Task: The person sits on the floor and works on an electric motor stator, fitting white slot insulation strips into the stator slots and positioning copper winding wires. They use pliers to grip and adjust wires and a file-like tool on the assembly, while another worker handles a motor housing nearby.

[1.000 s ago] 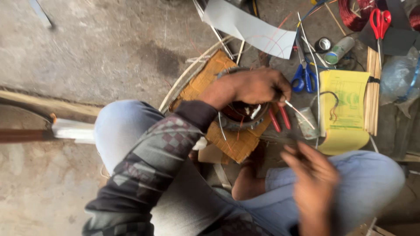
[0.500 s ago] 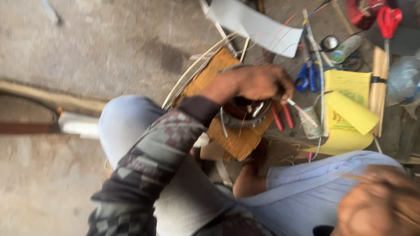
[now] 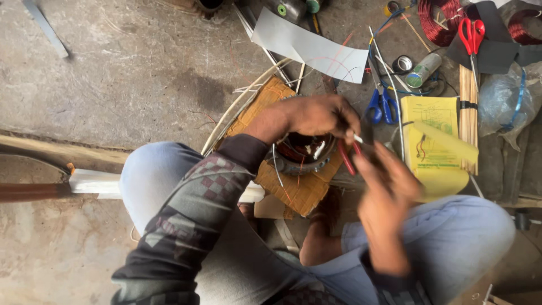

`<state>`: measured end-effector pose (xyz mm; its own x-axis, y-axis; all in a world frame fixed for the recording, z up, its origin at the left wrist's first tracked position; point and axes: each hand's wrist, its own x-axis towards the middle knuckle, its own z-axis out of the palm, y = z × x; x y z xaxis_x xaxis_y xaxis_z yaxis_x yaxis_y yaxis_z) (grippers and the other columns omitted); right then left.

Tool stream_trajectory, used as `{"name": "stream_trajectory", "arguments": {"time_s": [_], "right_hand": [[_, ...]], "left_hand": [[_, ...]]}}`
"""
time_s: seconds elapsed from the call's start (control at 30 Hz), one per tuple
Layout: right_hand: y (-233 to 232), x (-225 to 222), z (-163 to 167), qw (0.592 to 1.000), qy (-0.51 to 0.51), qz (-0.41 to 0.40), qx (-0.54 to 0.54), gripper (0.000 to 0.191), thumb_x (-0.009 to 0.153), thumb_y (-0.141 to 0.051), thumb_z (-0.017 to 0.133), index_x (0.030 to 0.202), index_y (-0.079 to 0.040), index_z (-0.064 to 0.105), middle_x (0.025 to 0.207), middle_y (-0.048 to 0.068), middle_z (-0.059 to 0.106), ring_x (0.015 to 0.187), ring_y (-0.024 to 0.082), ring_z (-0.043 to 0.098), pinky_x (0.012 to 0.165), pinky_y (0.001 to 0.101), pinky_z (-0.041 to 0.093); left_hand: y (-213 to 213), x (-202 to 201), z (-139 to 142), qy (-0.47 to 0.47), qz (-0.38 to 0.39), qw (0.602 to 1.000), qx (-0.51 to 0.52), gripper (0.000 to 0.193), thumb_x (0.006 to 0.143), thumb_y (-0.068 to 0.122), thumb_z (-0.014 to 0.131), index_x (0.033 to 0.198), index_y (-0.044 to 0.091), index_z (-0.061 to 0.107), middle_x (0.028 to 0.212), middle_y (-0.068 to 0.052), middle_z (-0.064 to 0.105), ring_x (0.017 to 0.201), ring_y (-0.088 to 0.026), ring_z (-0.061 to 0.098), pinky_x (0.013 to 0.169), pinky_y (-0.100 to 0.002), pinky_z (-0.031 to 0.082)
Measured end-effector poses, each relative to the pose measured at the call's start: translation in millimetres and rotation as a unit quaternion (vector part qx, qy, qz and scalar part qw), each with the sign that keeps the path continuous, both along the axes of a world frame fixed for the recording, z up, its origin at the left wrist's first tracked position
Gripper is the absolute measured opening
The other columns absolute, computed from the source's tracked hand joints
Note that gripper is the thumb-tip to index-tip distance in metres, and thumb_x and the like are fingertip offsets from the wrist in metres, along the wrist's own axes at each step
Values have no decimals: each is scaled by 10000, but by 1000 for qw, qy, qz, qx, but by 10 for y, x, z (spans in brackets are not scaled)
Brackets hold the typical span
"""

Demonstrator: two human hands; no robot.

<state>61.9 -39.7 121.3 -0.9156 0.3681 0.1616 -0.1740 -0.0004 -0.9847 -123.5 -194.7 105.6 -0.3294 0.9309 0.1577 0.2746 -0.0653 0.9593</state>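
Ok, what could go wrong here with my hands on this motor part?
Loose wire ends stick up from the round motor stator under your left hand; they might snag or prick fingers. Your right hand is beside red-handled pliers, possibly pinching. The stator sits on a woven mat between your knees and could tip.

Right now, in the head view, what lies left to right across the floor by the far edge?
Metal strip → grey sheet → blue-handled scissors → small tin can → red-handled scissors → clear plastic bag.
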Motion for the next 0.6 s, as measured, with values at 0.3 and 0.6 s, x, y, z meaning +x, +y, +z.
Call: {"name": "stream_trajectory", "arguments": {"time_s": [0.3, 0.6], "right_hand": [[987, 14, 263, 1000, -4, 21, 12, 44, 1153, -75, 578, 1164, -33, 588, 987, 113, 701, 779, 159, 653, 669, 275, 527], [679, -777, -152, 788, 103, 193, 576, 405, 907, -226, 868, 765, -17, 552, 590, 102, 570, 505, 211, 588, 475, 377, 448]], "left_hand": [[-58, -45, -1, 51, 25, 998, -7, 168, 938, 175, 638, 986, 54, 744, 910, -21, 774, 890, -170, 731, 869, -348, 551], [-69, -12, 98, 85, 27, 993, -82, 253, 869, 294, 696, 1037, 119, 770, 935, -19, 785, 864, -174, 715, 831, -362, 552]]}}
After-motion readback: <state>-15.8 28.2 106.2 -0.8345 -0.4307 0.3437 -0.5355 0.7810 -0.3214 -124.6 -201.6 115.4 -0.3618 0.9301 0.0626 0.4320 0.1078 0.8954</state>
